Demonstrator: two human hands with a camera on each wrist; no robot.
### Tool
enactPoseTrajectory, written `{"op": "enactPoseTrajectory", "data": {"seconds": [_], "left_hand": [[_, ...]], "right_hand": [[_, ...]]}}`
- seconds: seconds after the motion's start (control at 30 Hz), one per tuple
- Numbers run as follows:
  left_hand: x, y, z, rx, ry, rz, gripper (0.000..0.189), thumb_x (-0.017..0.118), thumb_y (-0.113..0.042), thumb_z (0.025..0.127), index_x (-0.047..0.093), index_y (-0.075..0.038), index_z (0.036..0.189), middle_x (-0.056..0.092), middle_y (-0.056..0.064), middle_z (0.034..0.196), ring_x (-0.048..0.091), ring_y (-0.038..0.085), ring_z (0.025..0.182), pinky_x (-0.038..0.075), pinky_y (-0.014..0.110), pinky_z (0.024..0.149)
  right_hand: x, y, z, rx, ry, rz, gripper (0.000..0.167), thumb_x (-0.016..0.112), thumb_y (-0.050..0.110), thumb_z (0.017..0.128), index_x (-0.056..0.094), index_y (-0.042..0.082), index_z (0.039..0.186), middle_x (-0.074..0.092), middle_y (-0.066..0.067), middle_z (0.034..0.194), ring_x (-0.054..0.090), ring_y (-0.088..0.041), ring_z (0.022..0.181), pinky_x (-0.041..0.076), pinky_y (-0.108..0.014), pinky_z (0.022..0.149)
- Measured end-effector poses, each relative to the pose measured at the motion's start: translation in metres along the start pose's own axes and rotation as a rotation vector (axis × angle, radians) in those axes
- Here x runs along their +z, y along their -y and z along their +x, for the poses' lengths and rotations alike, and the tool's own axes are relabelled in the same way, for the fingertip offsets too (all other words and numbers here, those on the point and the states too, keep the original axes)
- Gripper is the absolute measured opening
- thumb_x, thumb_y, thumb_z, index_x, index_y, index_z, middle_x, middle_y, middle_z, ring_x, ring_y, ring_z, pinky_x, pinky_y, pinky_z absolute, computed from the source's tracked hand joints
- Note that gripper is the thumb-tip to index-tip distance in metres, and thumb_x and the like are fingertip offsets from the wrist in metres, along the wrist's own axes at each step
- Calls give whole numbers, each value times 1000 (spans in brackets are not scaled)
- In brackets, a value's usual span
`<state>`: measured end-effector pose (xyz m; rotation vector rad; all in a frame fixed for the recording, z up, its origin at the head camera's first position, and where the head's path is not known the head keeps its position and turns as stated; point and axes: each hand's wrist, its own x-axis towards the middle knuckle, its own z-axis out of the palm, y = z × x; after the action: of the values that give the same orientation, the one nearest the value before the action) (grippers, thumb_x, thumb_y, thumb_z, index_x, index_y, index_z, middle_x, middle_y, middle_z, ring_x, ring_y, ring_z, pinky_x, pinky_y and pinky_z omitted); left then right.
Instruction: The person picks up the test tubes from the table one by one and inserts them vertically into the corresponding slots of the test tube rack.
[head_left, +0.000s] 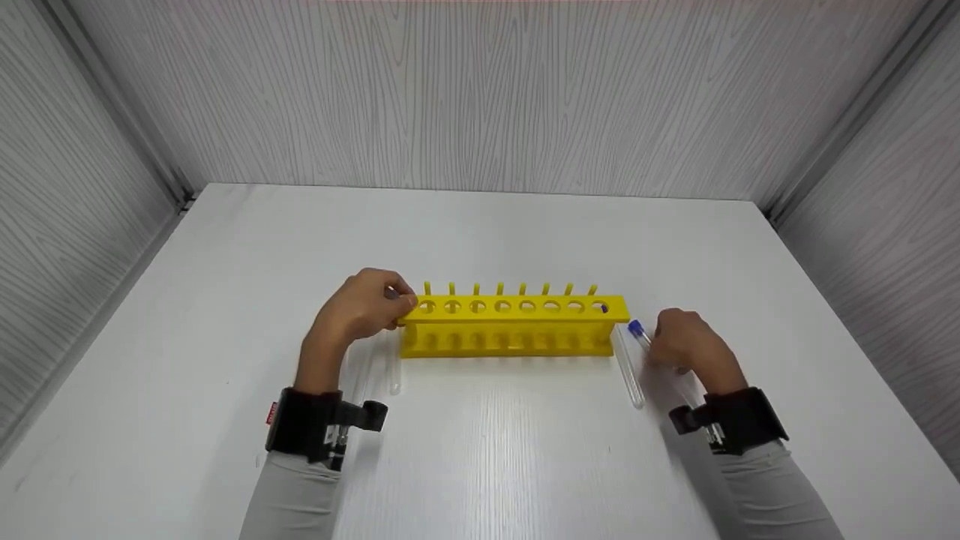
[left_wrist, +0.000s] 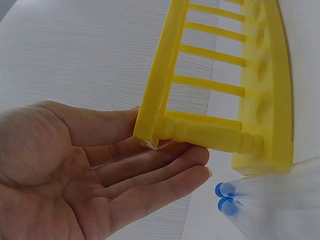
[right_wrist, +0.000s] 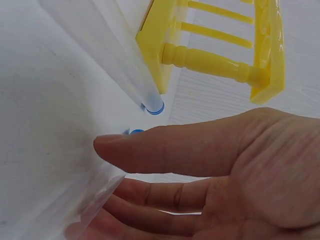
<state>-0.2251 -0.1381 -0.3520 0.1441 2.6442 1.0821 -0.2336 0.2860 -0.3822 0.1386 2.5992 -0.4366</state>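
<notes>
- The yellow rack (head_left: 514,328) stands upright near the middle of the worktop (head_left: 480,465), its 8 pegs (head_left: 500,289) along the far side.
- The left hand (head_left: 367,304) grips the rack's left end between thumb and fingers.
- On that side, 2 clear tubes (head_left: 394,369) lie just beside the rack, blue caps (left_wrist: 228,206) towards it.
- On the other side, 1 clear tube (head_left: 628,371) lies against or right beside the rack's end.
- The right hand (head_left: 686,346) has thumb and fingers about a blue-capped tube (head_left: 643,337); I can't tell whether they pinch it.
- I'd judge the work barely begun: the rack is up, yet I see no tube standing in its 8 holes, and those beside it remain unracked.
</notes>
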Motion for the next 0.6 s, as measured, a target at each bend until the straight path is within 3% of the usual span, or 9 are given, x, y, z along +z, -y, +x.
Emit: {"op": "enactPoseTrajectory", "data": {"seconds": [0.33,0.6], "left_hand": [[-1,-1,-1,-12,9,-10,32,56,-23,102,67,-2,124,71,19,119,71,32,97,51,35,77],[0,1,0,24,12,-7,32,56,-21,103,66,-1,125,71,20,120,71,33,97,50,35,76]], "right_hand": [[-1,-2,1,-28,-17,11,33,64,5,88,58,-13,115,64,-20,94,64,-26,80,60,-34,69],[-1,-1,-2,-48,-43,-27,26,61,2,84,62,-11,107,64,-17,87,64,-24,71,57,-31,60]]}}
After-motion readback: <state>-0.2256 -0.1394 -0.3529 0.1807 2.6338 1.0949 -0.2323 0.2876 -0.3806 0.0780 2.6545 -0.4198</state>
